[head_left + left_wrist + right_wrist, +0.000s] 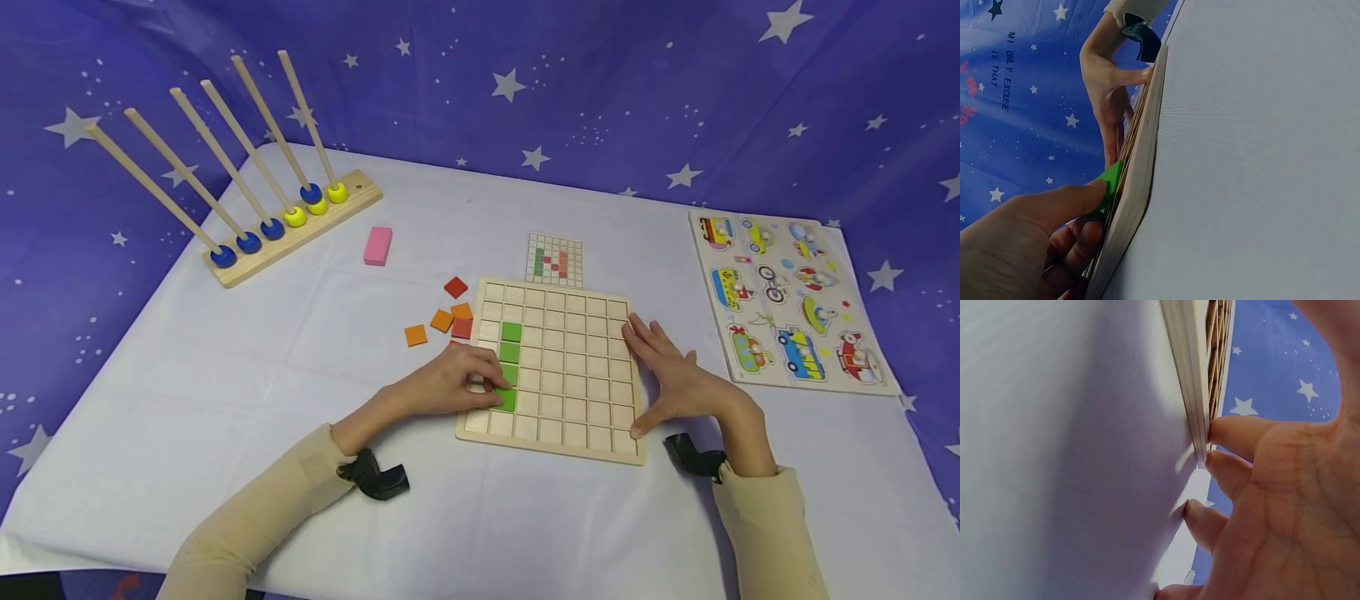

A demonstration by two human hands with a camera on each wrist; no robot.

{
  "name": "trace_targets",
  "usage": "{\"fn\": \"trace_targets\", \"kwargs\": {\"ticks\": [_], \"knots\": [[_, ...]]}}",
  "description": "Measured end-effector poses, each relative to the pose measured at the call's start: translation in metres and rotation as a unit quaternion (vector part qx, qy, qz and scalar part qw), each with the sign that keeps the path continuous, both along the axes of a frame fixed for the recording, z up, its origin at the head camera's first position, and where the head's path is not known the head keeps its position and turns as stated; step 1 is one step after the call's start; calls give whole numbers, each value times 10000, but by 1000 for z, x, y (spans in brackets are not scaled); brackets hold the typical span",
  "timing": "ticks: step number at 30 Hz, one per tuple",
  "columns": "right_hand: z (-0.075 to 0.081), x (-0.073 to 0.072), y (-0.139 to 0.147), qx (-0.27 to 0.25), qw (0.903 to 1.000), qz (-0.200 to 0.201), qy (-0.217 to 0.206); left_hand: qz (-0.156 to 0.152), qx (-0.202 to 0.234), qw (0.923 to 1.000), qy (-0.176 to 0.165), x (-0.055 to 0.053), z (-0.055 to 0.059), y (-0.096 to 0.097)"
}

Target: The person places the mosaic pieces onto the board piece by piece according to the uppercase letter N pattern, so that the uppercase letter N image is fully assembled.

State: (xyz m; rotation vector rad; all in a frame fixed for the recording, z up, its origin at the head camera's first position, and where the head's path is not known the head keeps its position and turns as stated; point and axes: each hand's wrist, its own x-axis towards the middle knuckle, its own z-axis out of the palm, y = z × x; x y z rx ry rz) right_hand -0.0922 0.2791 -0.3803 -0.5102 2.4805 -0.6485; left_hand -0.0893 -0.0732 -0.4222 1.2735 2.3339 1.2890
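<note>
A wooden grid board lies flat on the white table. Several green square tiles stand in one column near its left side. Over the lowest of these, my left hand pinches a green tile between thumb and fingers; in the left wrist view that tile is tilted against the board's surface. My right hand rests along the board's right edge, fingers spread, with fingertips at the rim in the right wrist view.
Loose orange tiles and red tiles lie left of the board. Behind it is a small pattern card. A pink block, a peg stand with beads and a vehicle puzzle sit farther out.
</note>
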Motion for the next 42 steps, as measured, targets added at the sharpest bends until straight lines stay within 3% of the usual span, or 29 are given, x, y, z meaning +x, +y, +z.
{"fn": "trace_targets", "kwargs": {"ticks": [10,20,26,29,31,36,38,42], "knots": [[0,0,0,-13,10000,22,20,151,-41,9973,714,3,7,3],[0,0,-1,-158,9999,2,-47,394,-229,9967,673,-1,5,-1],[0,1,0,-89,10000,-23,1,720,89,9905,1168,-7,-2,-8],[-1,2,0,-93,9999,-44,-22,979,378,9870,1215,-14,-5,-16],[-1,3,0,-78,10000,-52,-27,1239,678,9848,1006,-21,-8,-23],[-1,3,0,-32,10000,-72,-8,1888,1370,9724,-32,-39,-12,-47],[-1,3,0,-24,10000,-70,-3,2120,1369,9668,-399,-41,-7,-55],[0,2,0,-29,10000,-46,1,2567,1065,9574,-783,-42,10,-65]]}}
